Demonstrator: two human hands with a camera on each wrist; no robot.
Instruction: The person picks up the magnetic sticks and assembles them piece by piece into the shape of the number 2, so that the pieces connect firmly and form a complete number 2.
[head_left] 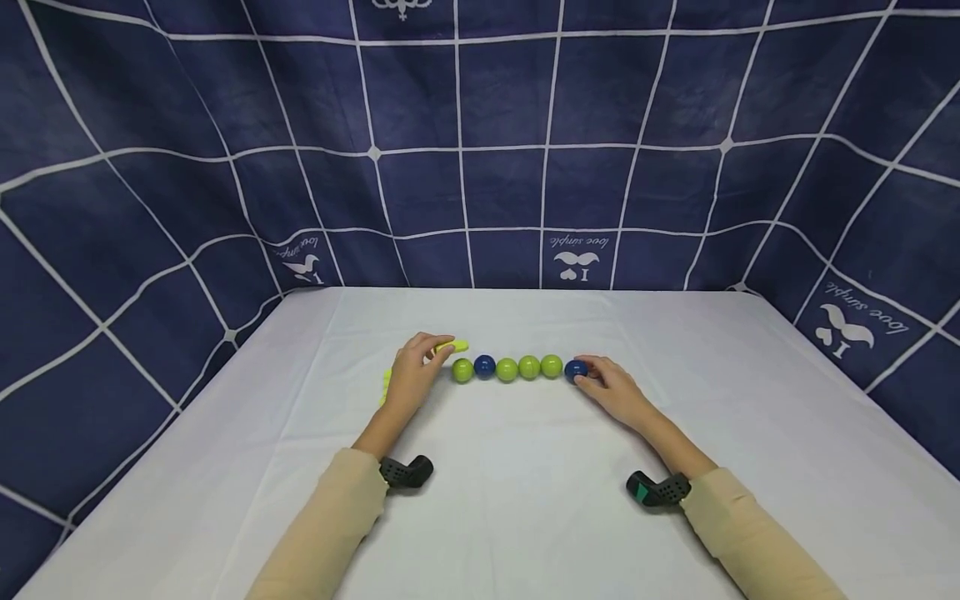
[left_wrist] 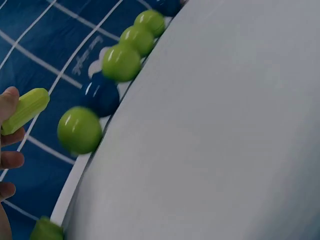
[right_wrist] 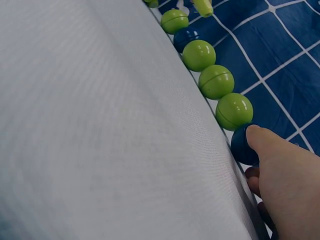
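Between its thumb and fingers my left hand (head_left: 412, 371) pinches a short yellow-green stick (left_wrist: 31, 107), ridged along its side, just behind the left end of a row of shiny balls. From the left the row runs: a green ball (head_left: 462, 371), a blue ball (head_left: 484, 367), then three green balls (head_left: 529, 367). At the right end, my right hand (head_left: 615, 393) holds another blue ball (right_wrist: 242, 146), its thumb on top. In the right wrist view this ball sits close against the last green one. Most fingers of the right hand are hidden.
More yellow-green pieces (head_left: 386, 382) lie left of the left hand, partly covered by it. A white cloth (head_left: 510, 500) covers the table. Behind and at the sides hangs a dark blue curtain (head_left: 502, 192) with white lines. Each wrist wears a black device (head_left: 407, 472).
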